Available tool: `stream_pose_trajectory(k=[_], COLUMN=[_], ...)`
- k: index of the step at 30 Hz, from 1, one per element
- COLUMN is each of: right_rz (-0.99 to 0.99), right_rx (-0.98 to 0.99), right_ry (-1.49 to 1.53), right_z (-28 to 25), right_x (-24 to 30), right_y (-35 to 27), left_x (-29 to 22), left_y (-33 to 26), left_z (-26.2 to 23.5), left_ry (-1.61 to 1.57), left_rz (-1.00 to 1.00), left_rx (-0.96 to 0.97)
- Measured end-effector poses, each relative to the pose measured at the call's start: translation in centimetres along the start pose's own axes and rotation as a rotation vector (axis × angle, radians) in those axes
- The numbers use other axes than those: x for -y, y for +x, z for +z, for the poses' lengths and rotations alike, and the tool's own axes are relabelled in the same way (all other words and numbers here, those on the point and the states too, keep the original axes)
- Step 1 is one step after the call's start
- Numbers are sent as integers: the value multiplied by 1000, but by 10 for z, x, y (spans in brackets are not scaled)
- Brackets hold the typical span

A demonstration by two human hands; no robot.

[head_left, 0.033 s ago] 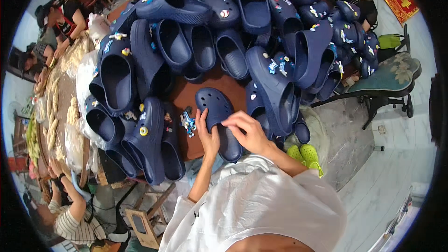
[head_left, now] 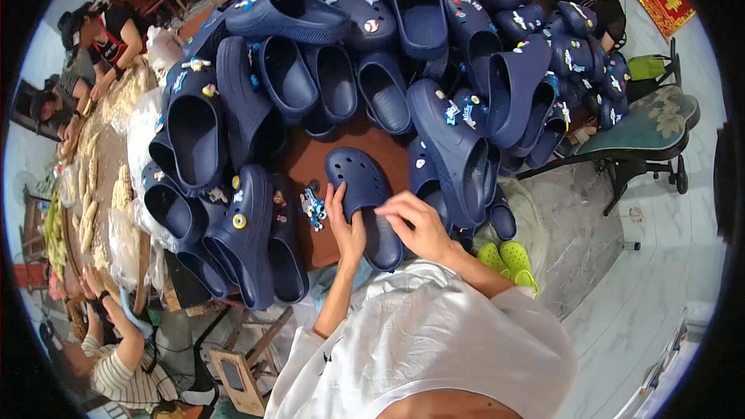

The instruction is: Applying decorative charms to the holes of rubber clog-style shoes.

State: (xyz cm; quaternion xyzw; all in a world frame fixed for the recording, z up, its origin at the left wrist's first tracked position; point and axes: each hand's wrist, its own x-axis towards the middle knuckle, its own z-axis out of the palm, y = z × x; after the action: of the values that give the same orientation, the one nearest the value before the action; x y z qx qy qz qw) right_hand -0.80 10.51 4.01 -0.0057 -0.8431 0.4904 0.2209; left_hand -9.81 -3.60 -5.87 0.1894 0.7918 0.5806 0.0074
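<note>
Head view. Clog (head_left: 358, 174): dark blue, lying on brown table (head_left: 306, 163) in front of the wearer, toe pointing away, holes in its upper bare. Left hand (head_left: 345, 222) clamped on the clog's left side, at the edge of the foot opening. Right hand (head_left: 421, 226) at the opening's right side, fingers bent and tips drawn close together; cannot tell whether they pinch anything. Hands apart from each other, the clog between them. Charms (head_left: 313, 210), blue and white, on the table just left of the left hand. Pile (head_left: 384, 89) of similar blue clogs rings the work spot at left, right and far side; many of these carry charms. Lime shoes (head_left: 510, 261) at lower right, beyond the right forearm. Corn (head_left: 122, 188) on a separate surface at far left, co-workers around it.
</note>
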Motion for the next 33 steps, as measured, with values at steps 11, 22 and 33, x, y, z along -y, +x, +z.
stream_pose_trajectory(k=[11, 22, 33], right_rz=[17, 249, 226], right_rx=[-488, -848, -877], right_ry=[-312, -333, -540], right_z=[-34, -100, -133], right_x=[8, -58, -109], right_y=[-50, -38, 16], left_x=[-5, -60, -118], left_y=[17, 25, -8], left_z=[27, 20, 70], left_ry=[-76, 79, 166], left_rz=[81, 297, 623], left_rx=[148, 102, 536])
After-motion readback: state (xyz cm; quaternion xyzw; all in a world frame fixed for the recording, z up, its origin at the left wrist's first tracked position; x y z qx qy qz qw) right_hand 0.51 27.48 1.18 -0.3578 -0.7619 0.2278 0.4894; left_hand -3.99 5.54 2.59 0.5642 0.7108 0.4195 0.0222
